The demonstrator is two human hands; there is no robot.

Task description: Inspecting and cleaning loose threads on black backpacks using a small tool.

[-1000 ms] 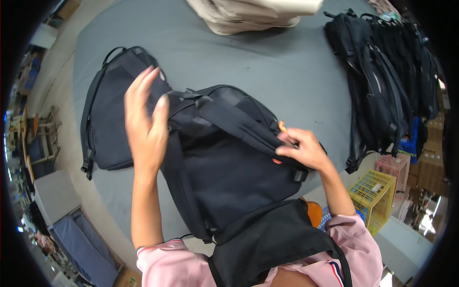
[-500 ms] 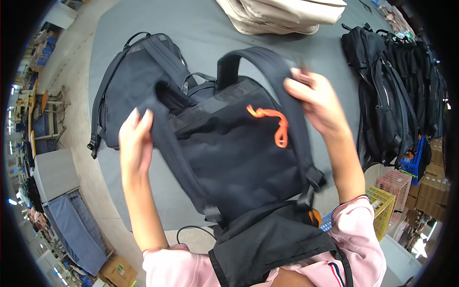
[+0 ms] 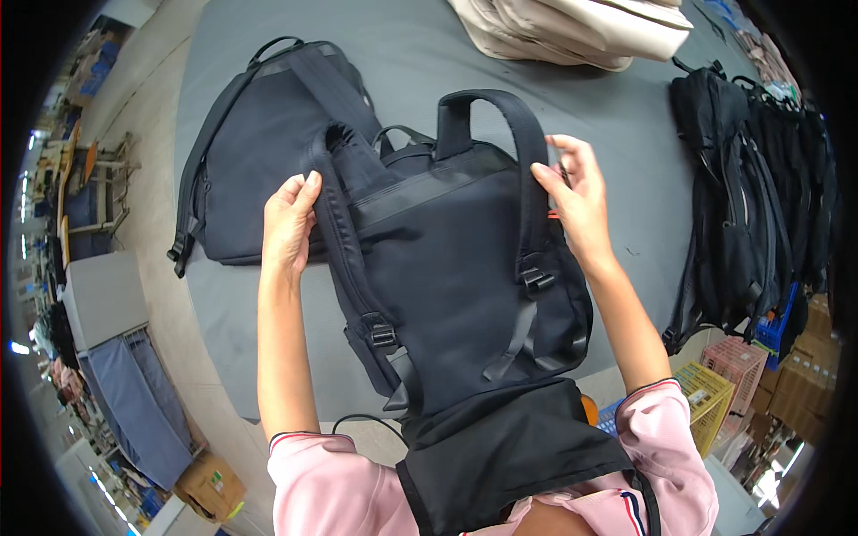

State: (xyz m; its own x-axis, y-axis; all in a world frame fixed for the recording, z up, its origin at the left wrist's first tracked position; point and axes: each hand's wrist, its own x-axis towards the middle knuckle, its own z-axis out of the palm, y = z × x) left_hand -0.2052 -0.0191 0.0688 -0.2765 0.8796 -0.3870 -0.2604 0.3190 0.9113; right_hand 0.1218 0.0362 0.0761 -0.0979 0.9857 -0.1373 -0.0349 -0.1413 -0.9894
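A black backpack [image 3: 447,259] lies on the table in front of me, its back panel and two padded shoulder straps facing up. My left hand [image 3: 293,219] is closed, pinching the edge of the left shoulder strap [image 3: 336,210] between thumb and fingers. On the other side, my right hand [image 3: 576,192] has its thumb against the right shoulder strap [image 3: 527,170], fingers curled at its outer edge. A small dark thing shows within that hand; its kind is unclear. A bit of orange cord [image 3: 553,214] peeks out beside the strap. Black buckles [image 3: 537,280] sit at the strap ends.
Another black backpack [image 3: 268,170] lies on the grey table [image 3: 617,116] at the left, partly under the first. Beige bags [image 3: 572,31] are stacked at the far edge. Several black backpacks [image 3: 733,196] lie at the right, above yellow [image 3: 702,397] and pink crates [image 3: 735,362].
The straps now lie settled and upright, no longer blurred by motion. The orange cord has gone from the back panel to beside the right strap. Both hands have moved slightly inward.
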